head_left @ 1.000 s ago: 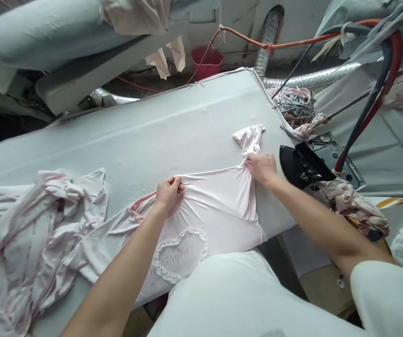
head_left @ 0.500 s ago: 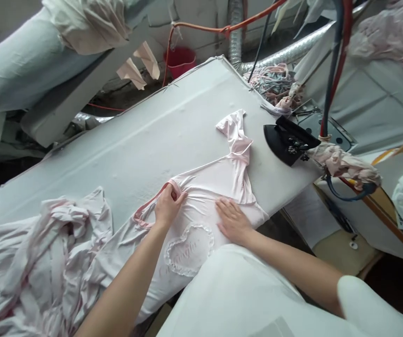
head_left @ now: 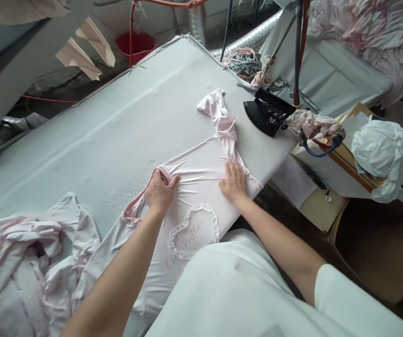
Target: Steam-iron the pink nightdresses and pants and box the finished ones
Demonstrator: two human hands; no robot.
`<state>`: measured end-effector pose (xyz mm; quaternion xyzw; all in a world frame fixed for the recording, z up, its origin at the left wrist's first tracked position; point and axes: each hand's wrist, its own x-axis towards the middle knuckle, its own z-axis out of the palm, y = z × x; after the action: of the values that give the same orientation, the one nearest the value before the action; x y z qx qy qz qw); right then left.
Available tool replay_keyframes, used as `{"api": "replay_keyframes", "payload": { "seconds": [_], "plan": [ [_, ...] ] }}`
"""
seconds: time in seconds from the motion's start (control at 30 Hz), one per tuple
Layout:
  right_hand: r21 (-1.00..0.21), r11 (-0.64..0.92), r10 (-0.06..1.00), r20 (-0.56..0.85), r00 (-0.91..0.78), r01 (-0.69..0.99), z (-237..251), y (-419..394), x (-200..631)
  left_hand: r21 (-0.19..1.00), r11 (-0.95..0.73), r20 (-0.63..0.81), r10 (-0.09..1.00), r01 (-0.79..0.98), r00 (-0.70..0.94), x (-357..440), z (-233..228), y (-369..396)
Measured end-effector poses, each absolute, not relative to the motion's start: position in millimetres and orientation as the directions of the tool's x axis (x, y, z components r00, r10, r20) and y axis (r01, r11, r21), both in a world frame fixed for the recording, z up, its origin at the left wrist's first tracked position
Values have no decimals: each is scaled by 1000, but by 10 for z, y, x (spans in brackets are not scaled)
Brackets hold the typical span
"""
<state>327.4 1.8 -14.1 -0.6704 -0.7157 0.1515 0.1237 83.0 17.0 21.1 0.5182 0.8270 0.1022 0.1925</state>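
Observation:
A pale pink shirt (head_left: 201, 164) lies spread over the padded ironing table (head_left: 124, 121), its lace-edged heart print (head_left: 194, 232) near my body. My left hand (head_left: 159, 191) is closed around the shirt's darker pink neckline. Flat on the fabric near the sleeve, my right hand (head_left: 235, 182) has its fingers stretched out and slightly blurred. The far sleeve (head_left: 218, 112) is bunched and twisted. Beyond it, to the right, a black iron (head_left: 266, 112) rests on the table with a cloth-wrapped handle end (head_left: 317, 124).
A heap of crumpled pale pink garments (head_left: 22, 267) covers the table's left end. Hoses (head_left: 297, 56) rise from the iron. A white bundle (head_left: 382, 150) sits on a box at the right. A red bucket (head_left: 136, 47) stands behind the table.
My right hand has slid across the shirt toward the sleeve side, away from my body. My left hand keeps its hold on the neckline. The camera view has shifted to the right.

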Motion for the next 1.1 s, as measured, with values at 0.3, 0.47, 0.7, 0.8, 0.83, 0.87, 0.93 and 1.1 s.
{"api": "replay_keyframes", "payload": {
  "seconds": [0.3,0.47,0.7,0.8,0.83,0.87,0.93,1.1],
  "plan": [
    [-622,84,979,-95,-182,778,292,-276,2777,387,306,-344,923,870,-172,698,333,54],
    [-638,-168,883,-436,-172,752,295,-272,1969,498,261,-426,904,827,-29,543,292,182],
    [-654,118,984,-25,-178,747,531,503,2961,445,355,-316,921,822,-227,585,288,241],
    [-392,220,963,232,-136,893,774,1312,3787,546,415,-296,908,728,-296,636,270,299],
    [-275,206,953,273,-130,939,843,1580,4002,578,438,-283,899,688,-334,646,256,315],
    [-163,194,946,291,-140,967,896,1820,4174,613,462,-269,884,641,-381,654,238,328],
    [13,193,942,277,-190,981,943,2185,4403,676,501,-240,843,540,-482,674,196,342],
    [56,147,952,265,-156,988,931,2609,4743,671,586,-236,749,453,-619,749,130,383]
  ]
}}
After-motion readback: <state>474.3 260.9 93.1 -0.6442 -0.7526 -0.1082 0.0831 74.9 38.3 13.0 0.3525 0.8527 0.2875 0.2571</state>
